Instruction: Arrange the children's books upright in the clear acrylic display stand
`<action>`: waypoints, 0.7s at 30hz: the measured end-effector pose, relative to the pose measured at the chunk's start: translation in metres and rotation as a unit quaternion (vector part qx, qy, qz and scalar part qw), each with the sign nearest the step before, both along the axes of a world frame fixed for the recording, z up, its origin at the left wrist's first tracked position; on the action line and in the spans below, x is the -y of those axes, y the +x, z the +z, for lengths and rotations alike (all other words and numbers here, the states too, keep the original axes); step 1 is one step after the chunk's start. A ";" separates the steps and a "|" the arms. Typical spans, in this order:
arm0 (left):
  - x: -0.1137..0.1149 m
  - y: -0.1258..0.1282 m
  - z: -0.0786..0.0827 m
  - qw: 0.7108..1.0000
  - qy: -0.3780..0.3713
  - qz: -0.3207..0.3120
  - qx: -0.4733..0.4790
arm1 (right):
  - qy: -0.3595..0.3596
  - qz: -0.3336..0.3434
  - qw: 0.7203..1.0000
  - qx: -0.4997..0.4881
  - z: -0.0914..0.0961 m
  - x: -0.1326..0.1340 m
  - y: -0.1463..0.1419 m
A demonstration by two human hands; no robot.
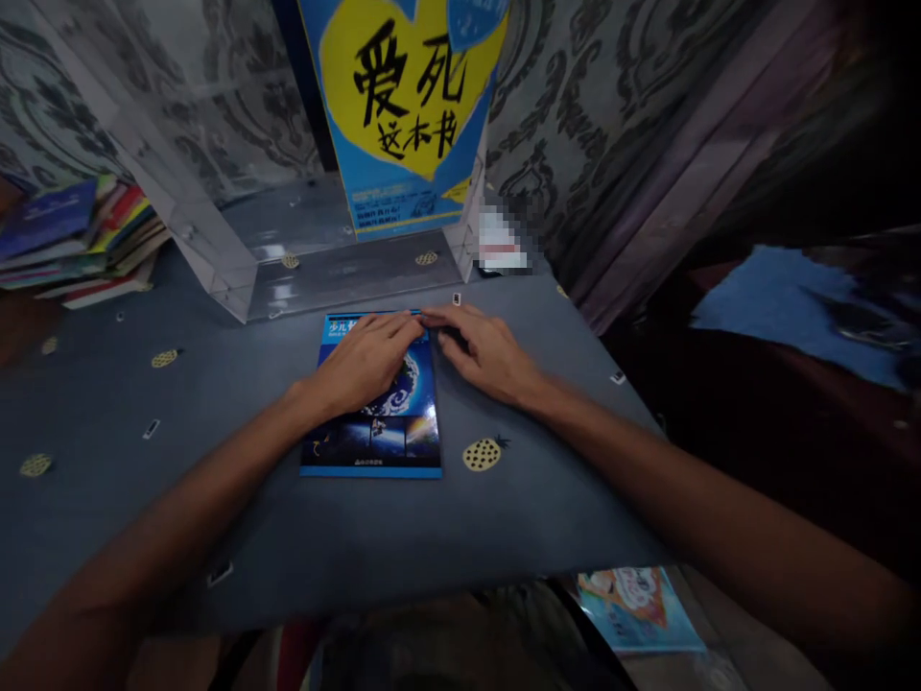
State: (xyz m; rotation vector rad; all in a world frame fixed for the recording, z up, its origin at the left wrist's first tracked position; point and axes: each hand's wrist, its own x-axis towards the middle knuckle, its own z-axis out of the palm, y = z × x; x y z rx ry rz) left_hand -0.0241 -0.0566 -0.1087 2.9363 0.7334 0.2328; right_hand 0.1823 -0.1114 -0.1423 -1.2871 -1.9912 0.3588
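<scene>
A blue book point(389, 437) with a picture of the Earth on its cover lies flat on the blue cloth-covered table point(216, 499). My left hand point(364, 360) rests flat on the upper half of the cover, fingers stretched forward. My right hand point(482, 350) lies beside it, fingers extended and touching the book's top right corner. The fingertips of both hands meet near the book's far edge. Neither hand grips anything.
A clear acrylic box point(245, 192) stands behind the book, with a blue and yellow book point(407, 106) upright inside it. A stack of books point(79, 240) sits at the far left. Another book point(637, 605) lies below the table's right front corner.
</scene>
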 end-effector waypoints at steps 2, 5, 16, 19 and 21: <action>0.000 -0.001 0.000 1.000 -0.001 -0.007 0.004 | -0.002 0.001 1.000 0.003 0.001 0.000 0.000; 0.001 -0.005 0.001 0.999 -0.004 -0.037 0.020 | -0.005 -0.001 1.000 0.009 0.002 0.000 0.001; 0.021 -0.022 -0.001 0.995 -0.029 -0.097 0.018 | 0.000 -0.006 0.999 0.050 0.001 0.002 0.000; 0.026 -0.024 0.005 0.992 -0.052 -0.112 0.012 | -0.001 -0.001 0.998 0.065 0.002 0.003 0.000; 0.029 -0.026 0.008 0.988 -0.071 -0.139 0.011 | -0.005 0.003 0.997 0.076 0.001 0.004 0.000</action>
